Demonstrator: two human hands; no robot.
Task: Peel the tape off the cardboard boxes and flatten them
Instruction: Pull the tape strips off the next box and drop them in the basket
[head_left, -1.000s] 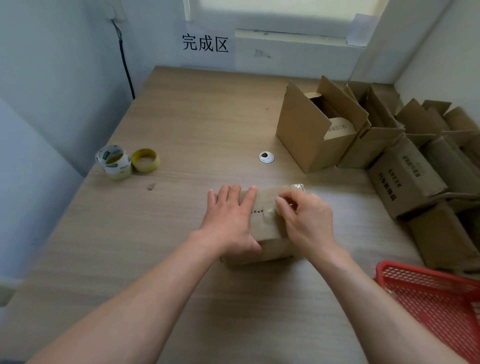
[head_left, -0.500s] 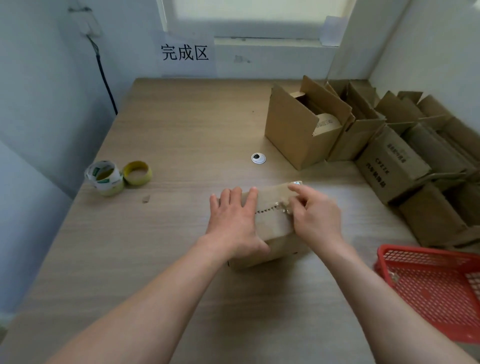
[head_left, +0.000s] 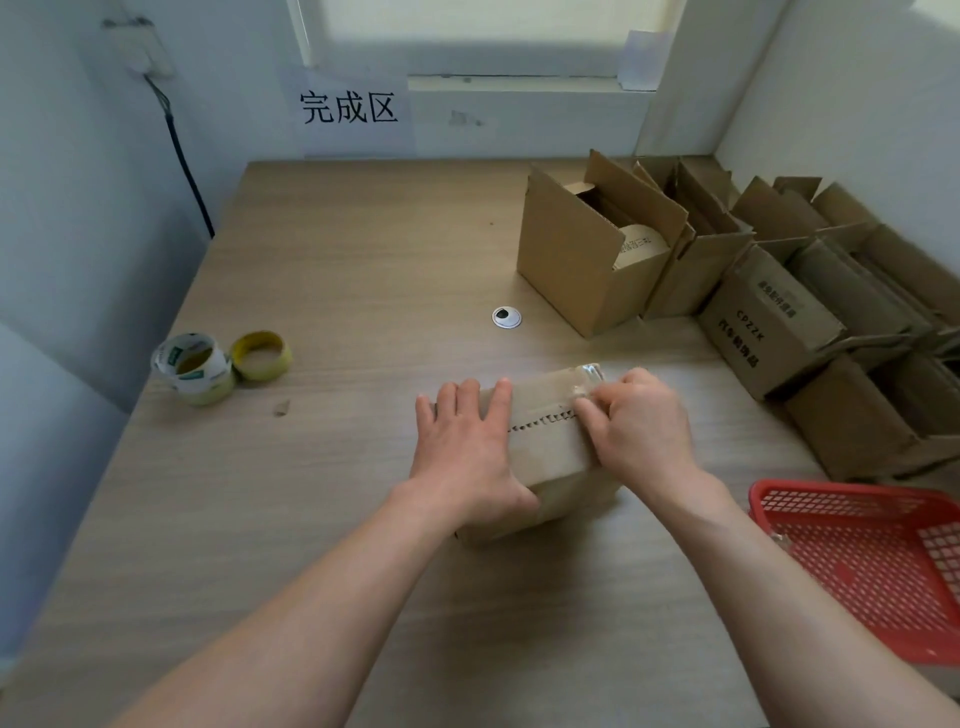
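L hand (head_left: 470, 457) flat, fingers straight, pressing sealed cardboard box (head_left: 545, 441) at table (head_left: 337, 270) center. R hand (head_left: 636, 428) fingers curled, pinching clear tape (head_left: 584, 379) at far edge. Risk: tape tears/slips, box skids w/o enough press.

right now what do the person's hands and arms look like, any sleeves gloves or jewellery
The left hand and right hand are bare, no gloves. Both forearms are uncovered to the frame's edge, with no sleeve cuff in view. No watch, bracelet or ring shows. Nails look short and unpainted, though detail is soft.
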